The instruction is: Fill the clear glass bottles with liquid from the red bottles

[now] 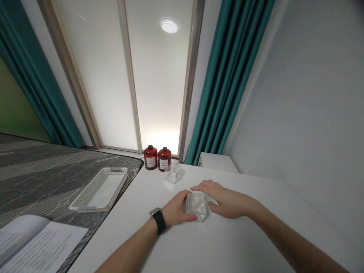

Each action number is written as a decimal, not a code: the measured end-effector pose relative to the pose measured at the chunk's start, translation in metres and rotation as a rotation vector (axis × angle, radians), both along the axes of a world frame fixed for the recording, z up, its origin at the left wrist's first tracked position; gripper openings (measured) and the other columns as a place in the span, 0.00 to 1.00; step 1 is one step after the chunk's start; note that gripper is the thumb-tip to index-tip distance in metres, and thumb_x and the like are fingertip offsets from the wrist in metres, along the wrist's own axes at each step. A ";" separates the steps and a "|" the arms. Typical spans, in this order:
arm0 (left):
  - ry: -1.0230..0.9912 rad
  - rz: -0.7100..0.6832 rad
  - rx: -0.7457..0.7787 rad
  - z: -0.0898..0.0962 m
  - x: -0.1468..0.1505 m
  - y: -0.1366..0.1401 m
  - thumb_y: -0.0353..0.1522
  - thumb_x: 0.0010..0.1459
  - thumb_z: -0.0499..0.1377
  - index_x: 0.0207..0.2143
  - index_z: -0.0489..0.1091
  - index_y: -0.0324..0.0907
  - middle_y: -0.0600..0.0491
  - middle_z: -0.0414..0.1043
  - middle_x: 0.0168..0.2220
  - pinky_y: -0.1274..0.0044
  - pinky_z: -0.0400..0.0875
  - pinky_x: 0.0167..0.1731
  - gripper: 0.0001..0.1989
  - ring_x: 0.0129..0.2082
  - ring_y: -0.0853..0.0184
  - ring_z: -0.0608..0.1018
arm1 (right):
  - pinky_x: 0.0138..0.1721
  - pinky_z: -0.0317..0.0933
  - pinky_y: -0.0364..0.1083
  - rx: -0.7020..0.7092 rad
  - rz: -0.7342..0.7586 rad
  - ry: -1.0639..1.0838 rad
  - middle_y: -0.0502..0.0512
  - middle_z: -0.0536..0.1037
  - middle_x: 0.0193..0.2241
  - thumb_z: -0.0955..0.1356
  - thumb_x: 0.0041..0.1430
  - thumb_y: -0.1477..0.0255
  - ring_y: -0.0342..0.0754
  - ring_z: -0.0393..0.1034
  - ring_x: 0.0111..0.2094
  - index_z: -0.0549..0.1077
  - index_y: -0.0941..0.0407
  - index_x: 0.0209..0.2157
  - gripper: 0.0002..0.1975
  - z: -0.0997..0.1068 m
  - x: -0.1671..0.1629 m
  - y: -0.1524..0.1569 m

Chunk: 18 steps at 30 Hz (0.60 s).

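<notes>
A clear, square-sided container (196, 207) rests on the white table (227, 246) in front of me. I cannot tell whether it is glass or plastic. My left hand (178, 210), with a black-strapped watch (158, 220) on its wrist, is wrapped around the container's left side, thumb at the near edge. My right hand (222, 199) is curved at the container's right and far side, thumb and fingers apart; whether its fingertips touch the container is unclear. Farther back lies a second clear container (174, 173), tilted, its shape hard to make out.
Two red bottles with black caps, the left bottle (150, 158) and the right bottle (164, 160), stand at the table's far end. Left of the table, a white perforated basket (74, 206) and an open book (61, 240) lie on a grey patterned surface (54, 172).
</notes>
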State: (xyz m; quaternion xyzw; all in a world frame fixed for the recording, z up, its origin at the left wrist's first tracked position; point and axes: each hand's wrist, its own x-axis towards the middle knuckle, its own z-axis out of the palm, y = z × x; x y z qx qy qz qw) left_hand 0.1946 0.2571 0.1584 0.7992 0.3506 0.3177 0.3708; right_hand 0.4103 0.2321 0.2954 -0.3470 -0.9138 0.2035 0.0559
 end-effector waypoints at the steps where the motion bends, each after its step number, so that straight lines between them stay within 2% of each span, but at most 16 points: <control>1: 0.000 -0.004 0.002 0.000 0.000 0.000 0.35 0.43 0.73 0.52 0.64 0.40 0.45 0.71 0.49 0.64 0.67 0.50 0.35 0.48 0.54 0.73 | 0.53 0.57 0.54 0.016 0.039 0.002 0.58 0.72 0.51 0.60 0.61 0.81 0.53 0.64 0.51 0.64 0.51 0.60 0.26 0.004 -0.001 0.003; 4: 0.010 -0.009 0.002 0.000 -0.001 0.000 0.35 0.43 0.73 0.51 0.64 0.40 0.46 0.71 0.49 0.64 0.68 0.50 0.34 0.48 0.54 0.73 | 0.48 0.60 0.52 0.112 0.126 -0.129 0.58 0.75 0.47 0.59 0.62 0.84 0.53 0.67 0.47 0.69 0.52 0.55 0.24 0.011 -0.008 0.010; 8: 0.020 -0.007 -0.016 0.001 -0.002 0.000 0.36 0.43 0.73 0.49 0.65 0.39 0.45 0.71 0.47 0.65 0.68 0.48 0.32 0.46 0.54 0.74 | 0.43 0.60 0.50 0.248 0.235 -0.351 0.59 0.77 0.43 0.64 0.60 0.84 0.53 0.71 0.42 0.68 0.55 0.55 0.23 0.011 -0.019 0.015; 11: 0.032 -0.006 -0.023 0.000 -0.002 0.001 0.36 0.42 0.73 0.49 0.65 0.39 0.46 0.72 0.46 0.65 0.69 0.47 0.32 0.45 0.54 0.74 | 0.41 0.60 0.50 0.318 0.252 -0.425 0.58 0.78 0.40 0.66 0.60 0.83 0.54 0.72 0.40 0.71 0.57 0.48 0.15 0.008 -0.024 0.016; 14: 0.029 -0.015 -0.016 -0.002 -0.002 0.002 0.37 0.43 0.73 0.50 0.65 0.39 0.46 0.71 0.47 0.66 0.69 0.47 0.33 0.45 0.54 0.74 | 0.41 0.60 0.50 0.312 0.195 -0.463 0.59 0.79 0.38 0.68 0.61 0.77 0.55 0.74 0.40 0.74 0.60 0.41 0.06 0.003 -0.028 0.017; 18: 0.021 -0.014 -0.018 -0.003 -0.002 0.001 0.38 0.44 0.73 0.50 0.65 0.38 0.46 0.72 0.46 0.66 0.69 0.45 0.33 0.45 0.55 0.74 | 0.40 0.62 0.51 0.290 0.018 -0.442 0.63 0.81 0.36 0.67 0.64 0.67 0.58 0.76 0.38 0.76 0.61 0.38 0.11 -0.006 -0.030 0.017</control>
